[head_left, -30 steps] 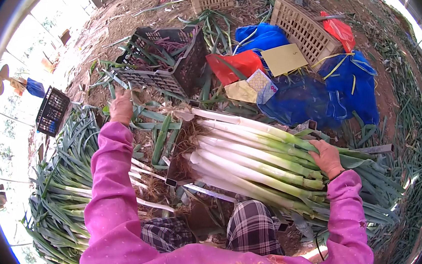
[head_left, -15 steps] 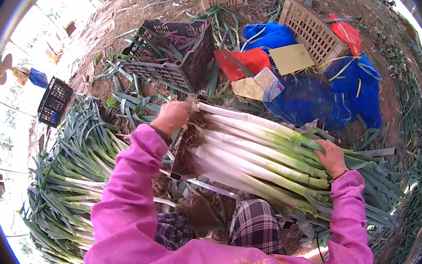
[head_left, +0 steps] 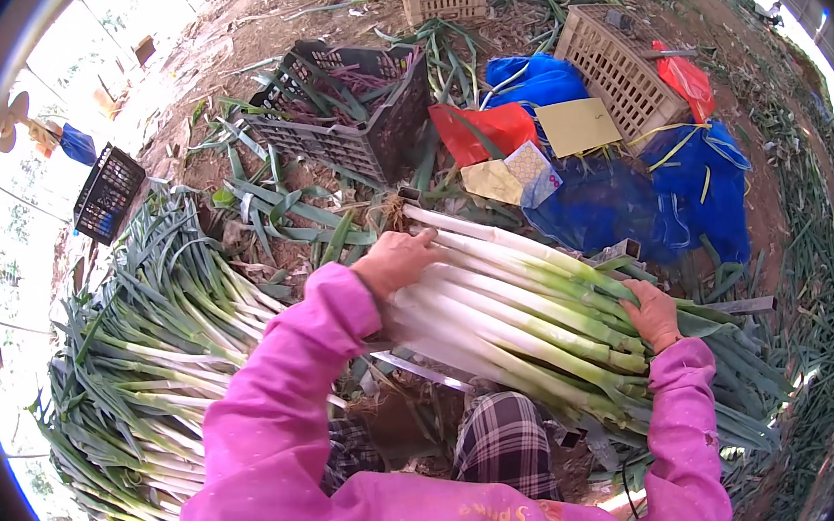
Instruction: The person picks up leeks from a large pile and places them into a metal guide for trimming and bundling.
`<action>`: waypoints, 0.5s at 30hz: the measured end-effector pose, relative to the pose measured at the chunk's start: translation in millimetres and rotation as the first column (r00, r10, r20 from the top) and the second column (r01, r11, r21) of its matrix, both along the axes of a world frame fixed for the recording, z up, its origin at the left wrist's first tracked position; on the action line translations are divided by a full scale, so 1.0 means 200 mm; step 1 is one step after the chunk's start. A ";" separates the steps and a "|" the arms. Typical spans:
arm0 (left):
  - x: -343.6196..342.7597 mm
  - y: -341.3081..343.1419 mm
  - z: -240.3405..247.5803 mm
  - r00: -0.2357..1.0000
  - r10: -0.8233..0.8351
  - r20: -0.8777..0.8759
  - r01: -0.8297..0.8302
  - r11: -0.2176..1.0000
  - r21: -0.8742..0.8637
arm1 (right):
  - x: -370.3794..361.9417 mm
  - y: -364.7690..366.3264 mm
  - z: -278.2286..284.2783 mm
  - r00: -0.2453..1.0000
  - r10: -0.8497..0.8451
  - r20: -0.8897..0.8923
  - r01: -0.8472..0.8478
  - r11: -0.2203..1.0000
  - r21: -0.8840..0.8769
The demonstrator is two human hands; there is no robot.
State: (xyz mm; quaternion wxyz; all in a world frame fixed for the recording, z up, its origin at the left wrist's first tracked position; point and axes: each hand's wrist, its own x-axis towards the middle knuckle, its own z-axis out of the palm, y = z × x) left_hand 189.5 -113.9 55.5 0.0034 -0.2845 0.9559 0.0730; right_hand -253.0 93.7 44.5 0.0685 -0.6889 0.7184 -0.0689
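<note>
A bundle of leeks [head_left: 531,315] lies slantwise in front of me on a metal frame, white shanks to the left and green leaves to the right. My left hand [head_left: 395,262] is closed over white shanks near the root end and hides part of them. Beyond it, the hairy roots of the farthest leek stick out. My right hand [head_left: 652,314] grips the bundle where the stalks turn to green leaf. Below the shanks, a long flat metal strip [head_left: 419,369] shows above my knees.
A large heap of leeks [head_left: 150,383] spreads at my left. Ahead stand a black crate [head_left: 327,134] with trimmings and a beige crate [head_left: 618,59]. Blue mesh bags [head_left: 704,191], a red bag [head_left: 485,127] and a yellow card [head_left: 577,125] lie at the far right.
My left hand has moved from the root tips rightward and nearer, onto the white shanks. My right hand stays at the green part of the bundle.
</note>
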 end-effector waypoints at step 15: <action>0.88 -0.43 0.08 0.519 0.754 -0.403 -0.850 0.507 -0.147 | 0.05 0.00 0.00 0.997 -0.015 -0.080 0.013 1.000 -0.027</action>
